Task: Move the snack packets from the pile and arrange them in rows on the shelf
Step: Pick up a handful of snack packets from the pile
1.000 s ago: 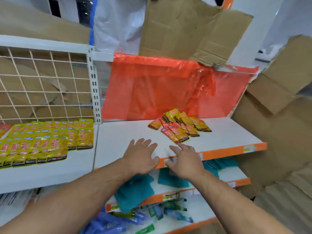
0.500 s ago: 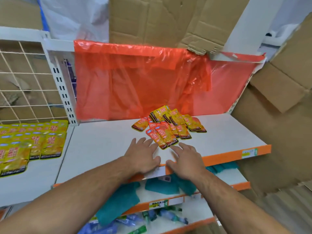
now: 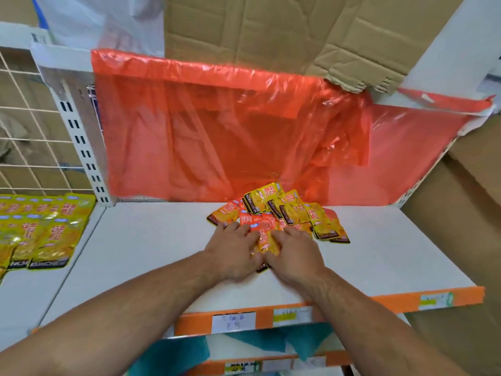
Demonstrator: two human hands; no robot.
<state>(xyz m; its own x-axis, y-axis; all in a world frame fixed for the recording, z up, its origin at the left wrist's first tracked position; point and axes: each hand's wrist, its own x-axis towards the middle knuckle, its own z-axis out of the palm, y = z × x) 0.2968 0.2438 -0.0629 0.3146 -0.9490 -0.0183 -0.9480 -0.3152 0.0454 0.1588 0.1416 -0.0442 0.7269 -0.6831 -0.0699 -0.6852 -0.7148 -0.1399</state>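
On the far left, on the neighbouring board, glossy yellow foil snack packets (image 3: 40,229) already lie in neat overlapping rows. Next comes the white flat shelf board (image 3: 135,253). Near its middle is our left hand (image 3: 233,251), fingers curled onto the near edge of the loose pile of yellow and orange packets (image 3: 290,210). Between both hands one crumpled orange-yellow packet (image 3: 267,241) is pinched, and our right hand (image 3: 296,255) curls on it from the other side. Whether more packets sit under the palms, we cannot tell. The foil looks slippery: if we lift too many together, some may slide out and drop over the orange front strip (image 3: 393,299).
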